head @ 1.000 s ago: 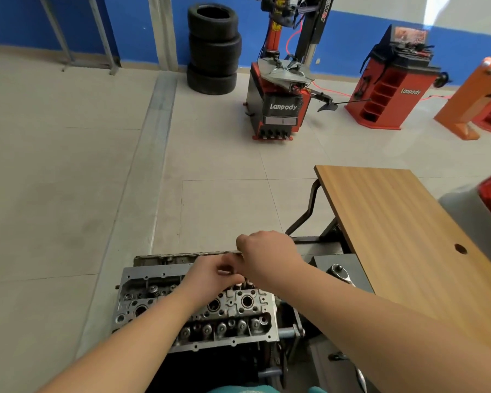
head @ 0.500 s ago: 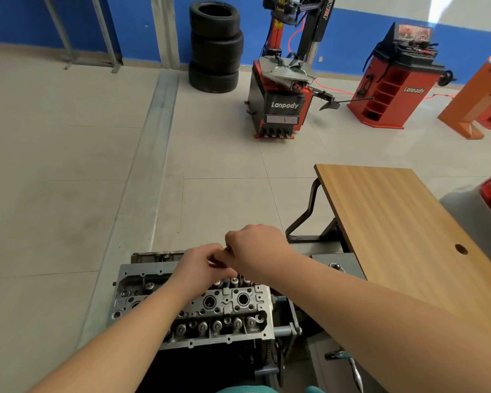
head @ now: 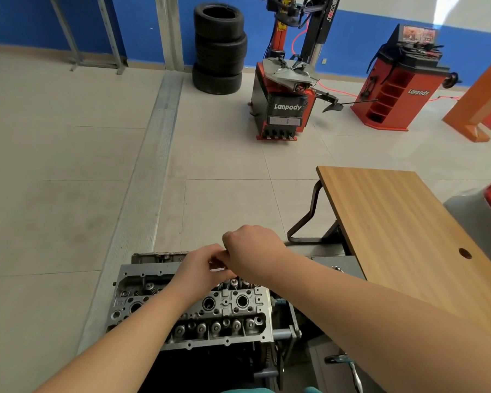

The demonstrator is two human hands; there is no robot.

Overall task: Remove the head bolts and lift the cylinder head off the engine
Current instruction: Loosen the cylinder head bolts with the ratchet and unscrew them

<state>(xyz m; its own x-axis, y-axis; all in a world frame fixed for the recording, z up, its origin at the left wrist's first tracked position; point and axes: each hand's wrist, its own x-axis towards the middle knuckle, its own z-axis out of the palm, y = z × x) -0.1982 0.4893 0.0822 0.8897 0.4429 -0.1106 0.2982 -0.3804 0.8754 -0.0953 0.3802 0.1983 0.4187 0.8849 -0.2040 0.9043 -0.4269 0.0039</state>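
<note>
Cylinder head (head: 187,310) sits on the engine block below you, not yet lifted. Your left hand (head: 201,269) and right hand (head: 253,253) have risen slightly together above its far edge, pinching something small, probably a freed head bolt.

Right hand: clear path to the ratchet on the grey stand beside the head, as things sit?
Probably yes. The ratchet lies just right of the right hand, with nothing between them. But that hand is busy, fingers curled with the left hand over the cylinder head.
</note>
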